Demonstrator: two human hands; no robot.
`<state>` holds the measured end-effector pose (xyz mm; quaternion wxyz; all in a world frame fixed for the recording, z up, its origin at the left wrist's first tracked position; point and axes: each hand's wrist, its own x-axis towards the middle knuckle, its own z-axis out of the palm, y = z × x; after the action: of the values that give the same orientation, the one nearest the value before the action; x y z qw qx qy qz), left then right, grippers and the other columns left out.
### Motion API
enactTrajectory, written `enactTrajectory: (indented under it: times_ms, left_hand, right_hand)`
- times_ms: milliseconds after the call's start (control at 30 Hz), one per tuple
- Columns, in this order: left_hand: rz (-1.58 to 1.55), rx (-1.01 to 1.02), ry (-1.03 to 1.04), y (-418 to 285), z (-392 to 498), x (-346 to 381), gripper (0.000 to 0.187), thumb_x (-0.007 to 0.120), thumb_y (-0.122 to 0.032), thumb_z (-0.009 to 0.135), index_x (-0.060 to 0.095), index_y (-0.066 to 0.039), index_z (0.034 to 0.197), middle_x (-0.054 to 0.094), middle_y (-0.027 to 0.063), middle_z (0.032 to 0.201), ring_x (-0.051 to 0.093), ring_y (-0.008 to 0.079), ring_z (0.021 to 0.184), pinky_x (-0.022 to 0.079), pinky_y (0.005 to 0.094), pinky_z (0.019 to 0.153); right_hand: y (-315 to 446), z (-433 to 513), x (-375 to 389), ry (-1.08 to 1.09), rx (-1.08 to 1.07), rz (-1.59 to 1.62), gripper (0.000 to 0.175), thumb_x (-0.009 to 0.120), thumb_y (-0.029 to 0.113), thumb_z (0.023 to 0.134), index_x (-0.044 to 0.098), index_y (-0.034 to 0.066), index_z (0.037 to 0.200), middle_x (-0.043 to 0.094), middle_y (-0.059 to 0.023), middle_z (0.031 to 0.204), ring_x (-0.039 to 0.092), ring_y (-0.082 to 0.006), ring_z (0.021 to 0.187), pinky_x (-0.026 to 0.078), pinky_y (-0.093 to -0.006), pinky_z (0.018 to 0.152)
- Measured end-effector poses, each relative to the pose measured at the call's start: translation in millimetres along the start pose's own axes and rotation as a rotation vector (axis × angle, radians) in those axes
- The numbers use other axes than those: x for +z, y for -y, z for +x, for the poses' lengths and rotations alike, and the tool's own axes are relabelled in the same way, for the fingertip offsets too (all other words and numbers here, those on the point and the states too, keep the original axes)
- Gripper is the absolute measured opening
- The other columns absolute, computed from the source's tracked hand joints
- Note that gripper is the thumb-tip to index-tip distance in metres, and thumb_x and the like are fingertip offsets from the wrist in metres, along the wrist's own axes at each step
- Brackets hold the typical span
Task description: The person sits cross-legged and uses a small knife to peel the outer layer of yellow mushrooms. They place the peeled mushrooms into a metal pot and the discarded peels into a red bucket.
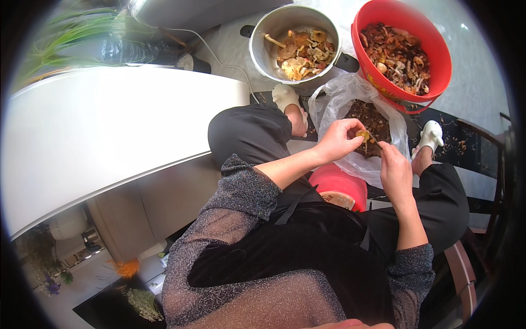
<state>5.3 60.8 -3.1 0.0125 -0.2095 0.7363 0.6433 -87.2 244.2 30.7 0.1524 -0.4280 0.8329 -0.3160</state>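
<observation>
Between the fingertips of my left hand (339, 139) is a small yellowish mushroom piece (362, 134). My right hand (395, 168) grips a thin, slim blade (374, 140), probably a small knife, whose tip meets the mushroom; its handle is hidden in my fingers. Both hands hover over a translucent plastic bag (396, 133), spread wide and holding dark soil-like scraps (365, 113). Part of a pinkish-red container (339, 181) with a printed label shows between my knees, next to the bag.
Beyond the bag stand a metal pot (263, 61) with mushrooms (306, 53) inside and a red bucket (441, 66) of brownish mushrooms (394, 57). A white tabletop (115, 119) extends at left. A white cable (218, 57) crosses the floor. Scraps litter the dark floor strip (452, 135) by my right foot.
</observation>
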Motion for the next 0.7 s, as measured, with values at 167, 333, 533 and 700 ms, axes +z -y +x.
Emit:
enactTrajectory:
  times_ms: [167,333,533,700]
  left_hand:
    - [0.017,0.057,-0.016,2.9,0.3,1.1,0.022,0.066,-0.012,0.081,0.065,0.001,0.097,0.066,0.0085,0.086,0.063,0.0133,0.080,0.051,0.0289,0.074]
    - [-0.416,-0.173,0.124,7.6,0.2,1.9,0.023,0.062,-0.008,0.086,0.062,0.000,0.107,0.066,0.0063,0.093,0.062,0.0130,0.088,0.051,0.0286,0.081]
    - [-0.680,-0.155,0.199,8.3,1.6,-0.1,0.029,0.063,-0.009,0.089,0.057,-0.002,0.117,0.064,0.0055,0.102,0.062,0.0134,0.094,0.050,0.0299,0.086]
    - [-0.703,-0.167,0.207,7.9,3.6,1.1,0.033,0.067,-0.013,0.089,0.056,-0.003,0.119,0.063,0.0047,0.106,0.061,0.0132,0.096,0.049,0.0297,0.088]
  right_hand:
    - [-3.1,-0.6,-0.1,-0.002,0.019,0.013,0.019,0.053,0.001,0.088,0.060,-0.0004,0.106,0.064,-0.0184,0.088,0.063,-0.0390,0.078,0.050,-0.0451,0.065]
    - [-5.2,-1.2,0.7,0.027,0.079,0.063,0.019,0.053,0.002,0.090,0.060,-0.0021,0.107,0.065,-0.0215,0.094,0.063,-0.0406,0.084,0.051,-0.0454,0.071]
    - [-1.9,-1.4,3.3,0.027,0.109,0.159,0.021,0.052,0.003,0.092,0.059,-0.0039,0.110,0.064,-0.0246,0.100,0.063,-0.0417,0.089,0.051,-0.0448,0.076]
    - [1.0,-2.5,3.6,0.026,0.094,0.183,0.021,0.052,0.002,0.092,0.059,-0.0046,0.110,0.064,-0.0245,0.100,0.063,-0.0413,0.089,0.051,-0.0441,0.075]
